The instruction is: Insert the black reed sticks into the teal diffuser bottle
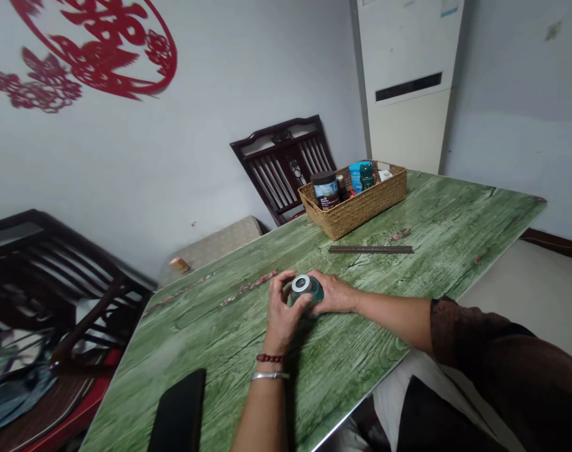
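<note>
I do best with even pressure, my left hand [282, 309] curled round the jar [307, 287] and my right hand [333, 293] cupping its right side, on the table [233, 342] near-left of the sticks [370, 250].

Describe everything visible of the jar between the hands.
The jar looks small and rounded, its dark green body topped by a silvery ring around a darker centre. Its top faces upward; any slight tilt is hard to judge. The left hand and right hand clasp its sides above the green table. Its base is hidden, and its material is unclear.
</note>
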Demonstrator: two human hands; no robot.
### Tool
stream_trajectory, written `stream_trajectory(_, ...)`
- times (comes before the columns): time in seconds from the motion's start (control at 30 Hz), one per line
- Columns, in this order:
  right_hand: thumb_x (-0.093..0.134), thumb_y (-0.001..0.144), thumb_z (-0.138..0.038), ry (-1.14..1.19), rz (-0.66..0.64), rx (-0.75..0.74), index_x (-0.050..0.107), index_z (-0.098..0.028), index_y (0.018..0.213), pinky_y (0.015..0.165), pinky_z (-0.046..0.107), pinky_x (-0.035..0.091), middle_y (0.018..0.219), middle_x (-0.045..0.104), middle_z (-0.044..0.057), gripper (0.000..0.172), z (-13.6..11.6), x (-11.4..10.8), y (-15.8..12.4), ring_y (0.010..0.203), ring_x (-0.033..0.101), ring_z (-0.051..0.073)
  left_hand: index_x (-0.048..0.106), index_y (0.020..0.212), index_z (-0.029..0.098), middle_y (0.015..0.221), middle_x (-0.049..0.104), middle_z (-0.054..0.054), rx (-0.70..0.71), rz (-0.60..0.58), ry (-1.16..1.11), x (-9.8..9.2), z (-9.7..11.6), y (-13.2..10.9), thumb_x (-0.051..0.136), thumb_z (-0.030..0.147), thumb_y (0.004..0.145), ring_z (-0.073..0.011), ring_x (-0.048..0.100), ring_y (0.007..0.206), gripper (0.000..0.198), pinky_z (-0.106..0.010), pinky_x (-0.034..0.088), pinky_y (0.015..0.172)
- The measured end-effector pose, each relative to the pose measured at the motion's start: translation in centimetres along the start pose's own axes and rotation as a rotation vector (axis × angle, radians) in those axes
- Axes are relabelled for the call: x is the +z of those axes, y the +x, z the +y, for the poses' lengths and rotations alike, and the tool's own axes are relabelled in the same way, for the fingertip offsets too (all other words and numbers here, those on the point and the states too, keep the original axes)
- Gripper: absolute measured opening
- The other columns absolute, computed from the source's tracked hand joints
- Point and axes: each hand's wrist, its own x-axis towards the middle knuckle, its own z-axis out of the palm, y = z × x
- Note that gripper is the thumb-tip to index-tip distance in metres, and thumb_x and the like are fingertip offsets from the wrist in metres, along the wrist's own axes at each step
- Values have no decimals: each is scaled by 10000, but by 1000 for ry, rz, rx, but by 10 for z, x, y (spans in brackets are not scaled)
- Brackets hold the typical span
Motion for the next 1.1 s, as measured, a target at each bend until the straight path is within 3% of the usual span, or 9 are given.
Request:
stream_trajectory(0.1,882,620,-422,-13,1,5,541,-202,1263,825,350,486,1087,703,61,760,-1,0,0,1003,676,272,594,1164,244,1163,631,-71,13,-42,78,-4,4,0,746,414,819,-251,618,1121,413,-426,469,1031)
stream_trajectory(0.23,889,614,-432,-8,-9,7,535,-209,1262,817,340,486,1075,700,53,771,-1,-1,0,1006,676,267,526,1365,245,1412,563,-124,2,-223,23,-10,9,-1,565,474,942,-300,516,1342,483,-485,401,1122)
stream_trajectory(0.4,896,602,-404,-8,1,-7,545,-222,1240,792,318,481,1038,698,33,751,0,0,0,965,681,249,531,1331,229,1265,614,-117,46,-20,285,-9,12,-1,742,527,788,-333,564,1246,655,-551,391,1110)
stream_trajectory(0.57,906,588,-411,-12,-2,-18,546,-234,1217,801,321,478,1054,695,29,746,-2,1,-1,985,680,254,447,1445,258,1449,533,-125,-2,-205,55,-12,15,-3,593,489,910,-299,493,1372,601,-479,395,1125)
stream_trajectory(0.67,897,601,-421,-20,-30,-37,546,-225,1211,802,333,479,1061,698,44,730,-4,1,-3,976,686,269,517,1364,239,1293,604,-113,17,-54,195,-11,18,-2,748,527,759,-324,567,1250,708,-502,426,1080)
stream_trajectory(0.77,885,615,-439,-34,-32,-36,540,-219,1221,802,341,479,1048,699,49,731,-5,1,-4,972,686,277,588,1230,245,1060,672,-59,2,-9,326,-13,23,-2,788,459,744,-290,648,1067,567,-482,460,1022)
stream_trajectory(0.93,885,615,-464,-57,-45,-12,535,-215,1218,795,333,477,1035,697,50,740,-7,-1,-4,977,681,275,504,1390,256,1404,580,-120,53,-234,245,-20,30,-6,617,446,904,-299,541,1319,533,-481,404,1099)
stream_trajectory(1.03,879,618,-459,-46,-54,-13,540,-209,1201,781,328,478,1046,698,56,719,-8,-1,-4,962,685,274,564,1332,238,1273,626,-125,109,-92,440,-15,30,-4,720,513,808,-335,577,1216,611,-518,433,1042)
stream_trajectory(1.1,871,620,-437,-51,-38,-9,540,-207,1204,776,328,480,1045,699,57,710,-9,0,-5,955,687,275,647,1199,236,1078,677,-96,132,-37,583,-10,30,-2,745,514,789,-327,620,1077,505,-517,449,998)
